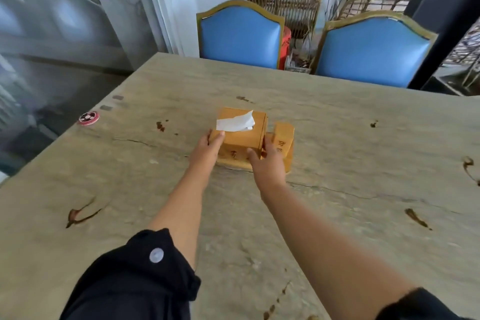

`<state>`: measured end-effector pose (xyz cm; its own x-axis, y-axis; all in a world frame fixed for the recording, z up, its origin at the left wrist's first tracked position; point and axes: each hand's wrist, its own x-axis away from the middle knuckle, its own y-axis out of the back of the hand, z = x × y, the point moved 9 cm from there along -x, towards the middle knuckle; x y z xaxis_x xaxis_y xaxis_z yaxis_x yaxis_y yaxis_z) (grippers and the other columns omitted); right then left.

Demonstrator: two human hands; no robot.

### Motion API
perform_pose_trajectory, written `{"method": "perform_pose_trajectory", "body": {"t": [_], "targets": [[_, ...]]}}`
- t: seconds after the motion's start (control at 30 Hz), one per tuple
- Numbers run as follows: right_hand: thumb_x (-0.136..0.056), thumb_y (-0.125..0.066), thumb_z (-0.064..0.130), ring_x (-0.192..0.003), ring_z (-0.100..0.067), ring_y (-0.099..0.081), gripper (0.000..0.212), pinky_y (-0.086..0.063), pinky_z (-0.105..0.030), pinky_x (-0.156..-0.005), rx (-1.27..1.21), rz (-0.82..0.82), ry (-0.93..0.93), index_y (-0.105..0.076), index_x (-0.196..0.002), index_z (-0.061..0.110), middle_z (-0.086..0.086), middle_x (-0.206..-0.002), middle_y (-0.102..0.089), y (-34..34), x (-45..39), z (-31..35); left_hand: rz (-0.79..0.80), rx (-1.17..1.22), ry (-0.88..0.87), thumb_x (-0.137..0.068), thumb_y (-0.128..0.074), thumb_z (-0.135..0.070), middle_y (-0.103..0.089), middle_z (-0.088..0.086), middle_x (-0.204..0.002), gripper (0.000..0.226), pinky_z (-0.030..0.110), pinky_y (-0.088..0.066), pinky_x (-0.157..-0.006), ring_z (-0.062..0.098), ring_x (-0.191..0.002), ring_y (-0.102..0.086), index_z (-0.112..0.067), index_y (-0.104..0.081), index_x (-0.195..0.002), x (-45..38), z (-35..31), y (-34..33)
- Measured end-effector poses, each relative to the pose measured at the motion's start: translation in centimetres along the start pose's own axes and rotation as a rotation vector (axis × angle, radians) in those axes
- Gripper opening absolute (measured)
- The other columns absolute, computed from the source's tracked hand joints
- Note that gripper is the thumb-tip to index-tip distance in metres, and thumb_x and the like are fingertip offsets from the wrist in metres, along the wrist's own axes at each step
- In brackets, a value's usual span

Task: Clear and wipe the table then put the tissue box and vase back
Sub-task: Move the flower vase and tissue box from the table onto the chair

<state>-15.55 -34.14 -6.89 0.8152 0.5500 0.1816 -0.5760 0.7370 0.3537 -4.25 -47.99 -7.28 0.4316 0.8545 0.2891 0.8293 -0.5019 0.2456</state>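
Wooden tissue box (241, 135), rigid, likely weighty | left hand (207, 149) and right hand (267, 163) grip its opposite near corners | tissue (235, 122) on top flimsy; hold the wood

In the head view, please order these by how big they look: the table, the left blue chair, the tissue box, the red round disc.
Largest to smallest:
1. table
2. left blue chair
3. tissue box
4. red round disc
The chair stands farther from the camera than the box, so its true size is larger than it looks.
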Motion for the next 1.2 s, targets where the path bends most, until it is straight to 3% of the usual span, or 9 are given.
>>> {"method": "perform_pose_trajectory", "body": {"t": [0.2, 0.37, 0.5, 0.6, 0.77, 0.93, 1.07, 1.2], "targets": [[-0.097, -0.051, 0.031, -0.134, -0.022, -0.04, 0.057, -0.042, -0.044, -0.106, -0.039, -0.036, -0.013, -0.028, -0.149, 0.027, -0.001, -0.149, -0.039, 0.4, -0.4, -0.3, 0.02, 0.13, -0.005, -0.087, -0.062, -0.046, -0.055, -0.002, -0.129, 0.056, 0.03, -0.038, -0.084, 0.016, -0.111, -0.053, -0.029, -0.041, -0.137, 0.0, 0.8, -1.6], [-0.097, -0.051, 0.027, -0.131, -0.018, -0.044, 0.054, -0.041, -0.031, -0.104, -0.129, -0.022, -0.045, -0.032, -0.148, 0.023, 0.002, -0.148, -0.041, 3.3, 1.0, -0.3, 0.025, 0.147, -0.047, -0.088, -0.062, -0.042, -0.055, -0.008, -0.115, 0.048, 0.025, -0.038, -0.071, 0.005, -0.095, -0.054, -0.031, -0.042, -0.13, 2.6, -0.7, -2.9], [-0.098, -0.051, 0.025, -0.134, -0.017, -0.041, 0.054, -0.038, -0.027, -0.103, -0.197, -0.055, -0.027, -0.031, -0.148, 0.023, 0.003, -0.15, -0.039, 8.1, 3.6, 0.7, 0.079, 0.233, -0.07, -0.086, -0.065, -0.042, -0.059, -0.011, -0.117, 0.044, 0.026, -0.042, -0.071, 0.003, -0.099, -0.056, -0.035, -0.044, -0.124, 6.4, -3.2, -5.5], [-0.098, -0.05, 0.024, -0.132, -0.017, -0.042, 0.053, -0.038, -0.026, -0.098, -0.216, -0.093, -0.003, -0.031, -0.148, 0.025, 0.003, -0.147, -0.042, 13.2, 6.2, 1.3, 0.112, 0.267, -0.109, -0.083, -0.067, -0.044, -0.06, -0.01, -0.119, 0.045, 0.03, -0.044, -0.073, 0.008, -0.105, -0.058, -0.035, -0.046, -0.122, 10.6, -5.3, -8.0], [-0.098, -0.051, 0.025, -0.134, -0.018, -0.04, 0.055, -0.036, -0.029, -0.102, -0.239, -0.166, 0.02, -0.031, -0.148, 0.025, 0.003, -0.149, -0.039, 23.3, 12.2, 0.1, 0.207, 0.308, -0.163, -0.083, -0.066, -0.045, -0.059, -0.005, -0.123, 0.049, 0.031, -0.046, -0.071, 0.014, -0.109, -0.059, -0.03, -0.044, -0.125, 20.0, -7.8, -14.2], [-0.097, -0.052, 0.026, -0.134, -0.018, -0.042, 0.055, -0.037, -0.031, -0.107, -0.237, -0.226, 0.019, -0.031, -0.148, 0.024, 0.003, -0.148, -0.042, 34.8, 19.5, -3.9, 0.269, 0.309, -0.207, -0.083, -0.068, -0.041, -0.06, -0.003, -0.121, 0.048, 0.031, -0.046, -0.077, 0.013, -0.108, -0.059, -0.029, -0.046, -0.123, 31.0, -8.6, -22.0], [-0.096, -0.054, 0.025, -0.132, -0.018, -0.045, 0.055, -0.039, -0.036, -0.109, -0.245, -0.295, 0.018, -0.035, -0.147, 0.021, 0.001, -0.146, -0.046, 44.1, 25.0, -7.6, 0.347, 0.301, -0.211, -0.076, -0.07, -0.048, -0.06, -0.004, -0.121, 0.048, 0.04, -0.049, -0.092, 0.016, -0.11, -0.059, -0.034, -0.047, -0.116, 39.1, -8.2, -29.2], [-0.096, -0.054, 0.023, -0.125, -0.016, -0.049, 0.052, -0.04, -0.03, -0.104, -0.248, -0.361, 0.003, -0.039, -0.145, 0.023, 0.004, -0.138, -0.052, 52.5, 29.6, -11.3, 0.456, 0.313, -0.184, -0.074, -0.07, -0.047, -0.061, -0.003, -0.12, 0.05, 0.037, -0.048, -0.088, 0.015, -0.109, -0.06, -0.031, -0.047, -0.115, 46.2, -7.9, -36.7]]}}
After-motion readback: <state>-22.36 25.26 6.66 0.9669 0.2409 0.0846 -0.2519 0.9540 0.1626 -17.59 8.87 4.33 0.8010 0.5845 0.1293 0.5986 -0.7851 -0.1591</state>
